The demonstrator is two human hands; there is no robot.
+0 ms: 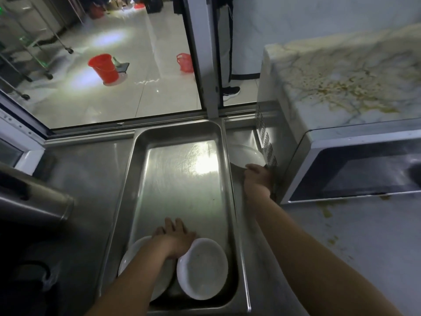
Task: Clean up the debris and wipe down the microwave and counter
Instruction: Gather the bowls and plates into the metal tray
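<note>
1. the brushed stainless-steel tabletop (86,179) runs under a glass window; a deep rectangular steel tray (182,179) is sunk into it.
2. the white microwave with a dark glass door (341,160) stands on the right – yellowish dried debris (337,87) streaks its top, and more spots the tabletop in front.
3. left hand (175,238) lies in the tray, fingers spread, between a flat white plate (132,258) and a round white bowl (202,267).
4. right hand (258,179) grips a second white dish (246,156) beside the microwave's vented side – fingers curled on its rim.
5. beyond the glass, a pale tiled floor (141,71) carries a red plastic bucket (103,68) and a red basket (185,62).
</note>
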